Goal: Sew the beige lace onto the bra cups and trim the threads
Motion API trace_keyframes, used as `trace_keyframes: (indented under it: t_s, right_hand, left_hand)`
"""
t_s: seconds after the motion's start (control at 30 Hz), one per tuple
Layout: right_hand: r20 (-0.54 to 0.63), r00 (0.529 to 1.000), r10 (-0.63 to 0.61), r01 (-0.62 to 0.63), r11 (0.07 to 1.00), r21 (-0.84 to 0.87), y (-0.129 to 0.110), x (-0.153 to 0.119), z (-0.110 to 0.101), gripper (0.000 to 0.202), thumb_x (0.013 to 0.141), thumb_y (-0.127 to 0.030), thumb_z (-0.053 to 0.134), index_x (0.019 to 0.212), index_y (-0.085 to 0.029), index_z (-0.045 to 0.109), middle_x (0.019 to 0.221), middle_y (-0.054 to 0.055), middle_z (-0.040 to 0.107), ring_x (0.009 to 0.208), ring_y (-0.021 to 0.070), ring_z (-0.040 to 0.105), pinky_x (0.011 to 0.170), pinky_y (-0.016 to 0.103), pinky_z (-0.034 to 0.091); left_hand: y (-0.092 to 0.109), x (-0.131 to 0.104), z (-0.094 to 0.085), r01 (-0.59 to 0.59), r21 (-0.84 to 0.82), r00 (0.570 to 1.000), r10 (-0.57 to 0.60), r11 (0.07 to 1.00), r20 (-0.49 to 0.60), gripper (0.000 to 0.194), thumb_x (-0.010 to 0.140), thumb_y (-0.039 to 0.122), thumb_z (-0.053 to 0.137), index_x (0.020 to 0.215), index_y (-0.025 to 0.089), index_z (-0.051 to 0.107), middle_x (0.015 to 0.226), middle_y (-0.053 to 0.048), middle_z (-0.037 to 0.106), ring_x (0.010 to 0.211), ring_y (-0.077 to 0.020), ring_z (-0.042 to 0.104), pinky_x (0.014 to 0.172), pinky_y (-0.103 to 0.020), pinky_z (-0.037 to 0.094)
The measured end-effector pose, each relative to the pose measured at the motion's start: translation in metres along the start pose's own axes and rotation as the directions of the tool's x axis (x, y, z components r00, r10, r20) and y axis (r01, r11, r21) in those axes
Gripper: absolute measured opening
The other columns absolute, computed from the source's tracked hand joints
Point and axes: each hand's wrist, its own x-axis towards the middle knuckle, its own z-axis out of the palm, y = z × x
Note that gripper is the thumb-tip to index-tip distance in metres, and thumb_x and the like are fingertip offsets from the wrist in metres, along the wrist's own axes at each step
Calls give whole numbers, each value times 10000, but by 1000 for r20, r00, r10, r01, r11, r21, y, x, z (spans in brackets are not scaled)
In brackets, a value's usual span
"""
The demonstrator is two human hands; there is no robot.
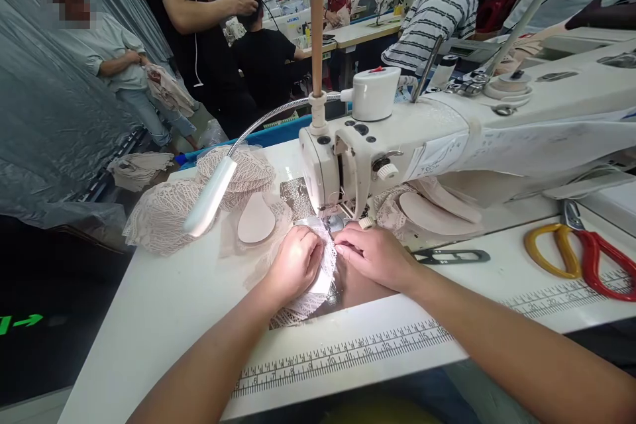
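Under the needle area of a white sewing machine point(322, 172) lies a pale lace piece point(325, 275) with a smooth white layer. My left hand point(297, 262) is closed on its left side, fingers curled down. Just right of the needle, my right hand point(370, 252) pinches at the lace's right edge with thumb and forefinger together. Left of the machine are piles of lace pieces point(163, 215) and a smooth teardrop pad point(256, 217). More pale pads point(437, 209) rest behind my right hand.
A lamp head point(211, 195) on a bent neck hangs over the lace piles. Black thread snips point(452, 256) and red and yellow scissors point(591, 255) lie to the right. A ruler strip point(348, 354) runs along the front edge. Several people are beyond the table.
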Motion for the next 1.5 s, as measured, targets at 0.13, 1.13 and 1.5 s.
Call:
trace_keyframes:
  t_s: [0.13, 1.13, 1.5]
  right_hand:
    - [49, 998, -45, 47, 999, -26, -2, 2, -1, 202, 834, -114, 528, 937, -181, 687, 820, 26, 635, 714, 135, 563, 617, 244, 412]
    - [16, 991, -134, 131, 921, -367, -1, 9, 16, 238, 899, -152, 444, 750, -173, 629, 717, 10, 582, 552, 97, 455, 490, 244, 259]
    - [82, 985, -154, 171, 947, -271, 4, 2, 8, 228, 890, -141, 471, 716, -162, 616, 714, 8, 551, 627, 113, 452, 559, 253, 291]
  left_hand:
    - [0, 0, 1, 2, -3, 1000, -2, 1000, 1, 174, 904, 173, 416, 754, 183, 503, 781, -62, 551, 780, -187, 501, 708, -319, 434]
    - [-1, 1, -4, 31, -65, 1000, -30, 997, 6, 228, 888, 178, 418, 662, 200, 410, 712, -34, 511, 726, -178, 488, 692, -326, 433]
    - [-1, -3, -5, -7, -78, 1000, 9, 997, 21, 112, 879, 179, 467, 777, 186, 514, 792, -49, 558, 796, -182, 509, 736, -328, 444]
